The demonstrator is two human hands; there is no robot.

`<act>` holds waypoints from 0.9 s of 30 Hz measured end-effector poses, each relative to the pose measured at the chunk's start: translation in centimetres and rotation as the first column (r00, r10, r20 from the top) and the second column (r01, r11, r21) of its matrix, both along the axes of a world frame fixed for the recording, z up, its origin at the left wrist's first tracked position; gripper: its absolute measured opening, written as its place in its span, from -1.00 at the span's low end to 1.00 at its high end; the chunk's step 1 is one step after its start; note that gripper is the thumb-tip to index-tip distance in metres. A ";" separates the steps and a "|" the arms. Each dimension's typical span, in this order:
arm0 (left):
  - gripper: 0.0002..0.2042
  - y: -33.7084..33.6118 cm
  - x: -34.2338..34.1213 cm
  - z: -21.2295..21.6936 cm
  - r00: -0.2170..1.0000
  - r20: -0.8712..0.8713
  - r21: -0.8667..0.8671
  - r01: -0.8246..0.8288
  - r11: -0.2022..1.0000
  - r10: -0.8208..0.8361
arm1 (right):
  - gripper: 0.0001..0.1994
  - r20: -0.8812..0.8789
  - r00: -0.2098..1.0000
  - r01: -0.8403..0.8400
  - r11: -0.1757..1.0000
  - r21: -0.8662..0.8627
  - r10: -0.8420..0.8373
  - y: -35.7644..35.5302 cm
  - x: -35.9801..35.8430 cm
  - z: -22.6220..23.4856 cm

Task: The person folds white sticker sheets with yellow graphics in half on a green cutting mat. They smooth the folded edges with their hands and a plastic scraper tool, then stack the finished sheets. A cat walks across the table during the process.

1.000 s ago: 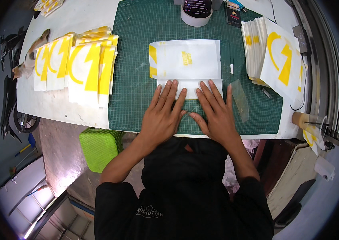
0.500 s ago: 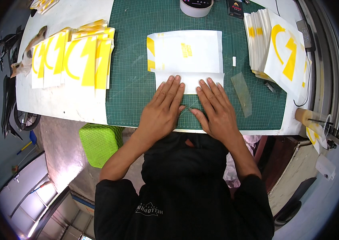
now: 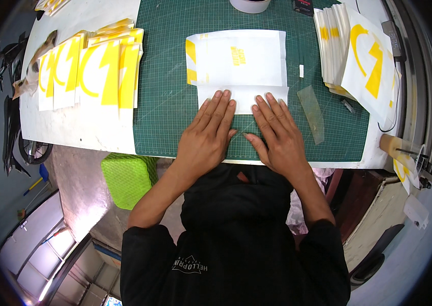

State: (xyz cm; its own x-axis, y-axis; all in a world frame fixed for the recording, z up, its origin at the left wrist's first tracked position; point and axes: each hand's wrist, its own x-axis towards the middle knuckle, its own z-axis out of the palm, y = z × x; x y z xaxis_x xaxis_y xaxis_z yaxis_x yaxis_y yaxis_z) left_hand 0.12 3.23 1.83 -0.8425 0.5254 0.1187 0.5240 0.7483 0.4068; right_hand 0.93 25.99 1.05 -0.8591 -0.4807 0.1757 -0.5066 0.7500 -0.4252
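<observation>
A white paper sheet with yellow print (image 3: 262, 58) lies on the green cutting mat (image 3: 165, 112), its near edge folded into a flap. My left hand (image 3: 208, 130) rests palm down, fingers stretched, with the fingertips on the left part of that flap. On the flap's right part lie the fingertips of my right hand (image 3: 277, 132), also flat, its thumb held apart. Neither hand grasps anything. A translucent flat strip (image 3: 311, 115) lies just right of my right hand.
Stacks of yellow-and-white folded paper pieces (image 3: 98, 71) lie at the left, with a cat (image 3: 32, 66) beyond them. At the right stands a pile of similar white pieces (image 3: 333, 46). A tape roll (image 3: 250, 6) sits at the far edge. A green stool (image 3: 126, 181) stands below the table.
The whole table scene sits slightly higher in the picture. Both hands stay flat on the flap, nearly in the same place on the paper.
</observation>
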 end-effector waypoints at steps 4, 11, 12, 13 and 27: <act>-0.39 0.0 0.1 -0.1 1.000 0.000 0.005 0.001 1.000 -0.001 | -0.41 -0.004 1.000 0.001 1.000 -0.001 -0.001 0.0 0.0 0.0; -0.35 -0.8 0.1 0.0 1.000 0.006 0.002 -0.009 1.000 0.009 | -0.43 -0.010 1.000 0.004 1.000 -0.018 -0.004 0.0 0.0 0.1; -0.35 -1.4 0.1 0.2 1.000 0.014 0.000 -0.013 1.000 0.013 | -0.43 -0.008 1.000 0.006 1.000 -0.019 -0.006 0.0 0.0 0.0; -0.34 -1.7 0.1 0.3 1.000 0.021 -0.001 -0.018 1.000 0.018 | -0.43 -0.012 1.000 0.009 1.000 -0.022 -0.009 0.1 0.0 0.0; -0.36 -2.2 -0.3 0.8 1.000 -0.006 -0.072 -0.001 0.997 0.001 | -0.42 -0.025 0.999 0.021 1.000 -0.019 -0.021 0.1 0.0 -0.5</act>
